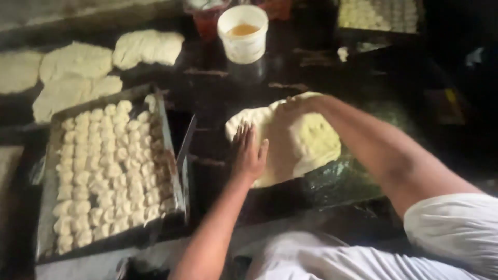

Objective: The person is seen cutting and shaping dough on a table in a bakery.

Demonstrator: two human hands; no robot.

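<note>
A pale, flattened round sheet of soft dough (290,137) is being spread on the dark, glossy worktop (218,98), which puts the work in the stretching step, judged from how thin and wide the sheet already lies. The left hand (249,153) is laid flat on the near-left part of the sheet, fingers spread wide and holding nothing. The right hand (298,106) is set on the far edge of the sheet; whether that edge is pinched or merely pressed cannot be told, since the hand is blurred against the dough. The next move would seem to call for even, gentle outward pressure, so that the thin sheet is not torn.

Left of the dough sheet, a dark rectangular metal tray (179,171) is filled with rows of small pale dough balls (104,171). Beyond that tray, further flattened pale dough pieces (78,62) are laid out. Behind the dough sheet, a white plastic tub holding amber liquid (243,32) is set.

The far right of the worktop is lost in shadow, a second tray at the top is cut off, and the whole view is softly blurred.
</note>
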